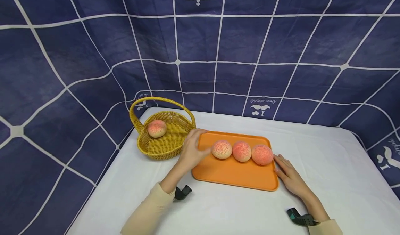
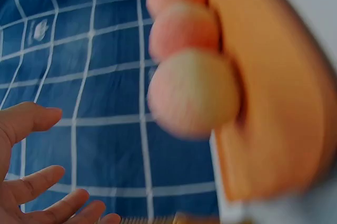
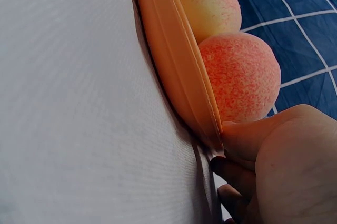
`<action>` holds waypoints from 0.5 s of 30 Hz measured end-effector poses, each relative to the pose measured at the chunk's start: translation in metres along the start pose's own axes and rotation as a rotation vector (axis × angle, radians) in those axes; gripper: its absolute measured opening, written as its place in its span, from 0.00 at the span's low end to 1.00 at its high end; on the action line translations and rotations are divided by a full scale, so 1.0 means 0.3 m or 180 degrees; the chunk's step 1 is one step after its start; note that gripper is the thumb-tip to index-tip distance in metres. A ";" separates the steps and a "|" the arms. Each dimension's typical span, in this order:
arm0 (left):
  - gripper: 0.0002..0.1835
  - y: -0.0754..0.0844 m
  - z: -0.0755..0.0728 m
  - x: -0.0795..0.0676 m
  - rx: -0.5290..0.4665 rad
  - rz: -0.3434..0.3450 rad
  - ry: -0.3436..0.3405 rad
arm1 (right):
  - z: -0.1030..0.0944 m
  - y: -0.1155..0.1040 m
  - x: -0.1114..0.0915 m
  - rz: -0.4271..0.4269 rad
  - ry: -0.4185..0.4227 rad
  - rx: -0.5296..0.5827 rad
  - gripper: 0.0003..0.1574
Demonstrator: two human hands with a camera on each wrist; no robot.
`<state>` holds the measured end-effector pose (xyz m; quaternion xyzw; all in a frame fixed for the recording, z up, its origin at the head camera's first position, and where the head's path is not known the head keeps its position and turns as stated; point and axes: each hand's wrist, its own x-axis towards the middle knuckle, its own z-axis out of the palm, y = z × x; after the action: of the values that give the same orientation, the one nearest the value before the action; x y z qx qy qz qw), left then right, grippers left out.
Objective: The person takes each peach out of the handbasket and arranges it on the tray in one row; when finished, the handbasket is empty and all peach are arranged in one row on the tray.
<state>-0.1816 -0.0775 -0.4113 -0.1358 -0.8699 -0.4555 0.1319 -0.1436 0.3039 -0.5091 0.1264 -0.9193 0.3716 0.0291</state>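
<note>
Three peaches stand in a row on an orange tray (image 1: 231, 179): a paler one (image 1: 222, 149) on the left, a pinker one (image 1: 241, 151) in the middle and a coral one (image 1: 262, 154) on the right. My left hand (image 1: 193, 153) hovers over the tray's left end, fingers spread, with nothing in its grasp. Its thumb points toward the pale peach, while the left wrist view shows a gap between them. My right hand (image 1: 291, 177) rests at the tray's right edge, thumb and fingertips against the rim beside the coral peach.
A yellow woven basket (image 1: 162, 155) with a tall handle stands left of the tray, holding one peach (image 1: 157, 128). White cloth (image 1: 322, 151) covers the table. A blue curtain (image 1: 237, 43) with white lines hangs behind and along the left side.
</note>
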 end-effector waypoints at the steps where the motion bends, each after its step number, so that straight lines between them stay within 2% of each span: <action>1: 0.30 -0.008 -0.031 0.002 0.0015 -0.0007 0.0097 | 0.000 0.000 -0.001 -0.0010 -0.0004 -0.0014 0.32; 4: 0.31 -0.053 -0.129 0.020 0.0111 -0.0124 0.0373 | -0.002 -0.002 -0.004 -0.0025 0.0001 -0.0041 0.32; 9: 0.35 -0.151 -0.263 0.069 0.0283 -0.0601 0.0655 | -0.009 -0.001 -0.007 -0.0036 0.0014 -0.0036 0.32; 13: 0.35 -0.247 -0.317 0.105 0.0316 -0.0918 0.0923 | -0.005 0.000 -0.003 -0.0068 0.0016 -0.0017 0.32; 15: 0.36 -0.292 -0.332 0.117 0.0340 -0.1072 0.0963 | 0.000 0.001 0.000 -0.0075 0.0008 -0.0017 0.32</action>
<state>-0.2349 -0.2040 -0.4103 0.0883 -0.8734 -0.4396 0.1900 -0.1436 0.3042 -0.5091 0.1367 -0.9187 0.3689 0.0349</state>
